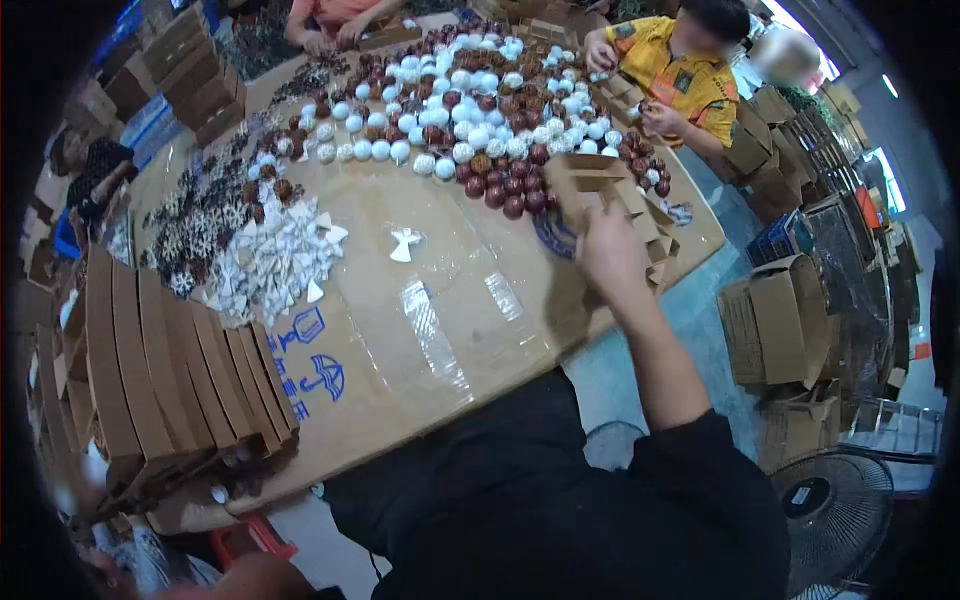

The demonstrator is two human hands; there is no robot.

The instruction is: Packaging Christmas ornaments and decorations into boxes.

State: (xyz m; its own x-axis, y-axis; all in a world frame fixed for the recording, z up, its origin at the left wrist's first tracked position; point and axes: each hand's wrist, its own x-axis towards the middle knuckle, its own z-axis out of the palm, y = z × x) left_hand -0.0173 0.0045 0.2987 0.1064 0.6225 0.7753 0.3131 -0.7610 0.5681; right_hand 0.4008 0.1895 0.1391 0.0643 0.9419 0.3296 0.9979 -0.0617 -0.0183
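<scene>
Head view: the right hand (607, 250) is raised over the far right part of the table (450, 330), its fingers closed on a flat brown cardboard insert (590, 185) that stands just above and in front of it, tilted toward the person. The insert touches the hand at its lower edge and hides part of the pile of balls (480, 110) behind it. The left hand is out of sight, so whether it is spread or closed cannot be told. Just right of the held insert lies a loose heap of more cardboard pieces (655, 225), close to the table's edge. The balls, white ones and dark red ones mixed, spread across the far half of the table, well beyond the hand. A single white bow (404, 243) lies alone near the table's middle, to the left of the hand and well apart from it. Further left is a heap of white bows (275, 260), and beyond that dark snowflake ornaments (195, 225). At the near left edge a row of brown boxes (180, 370) stands on end. Across the table a person in a yellow shirt (680, 70) handles small pieces.
</scene>
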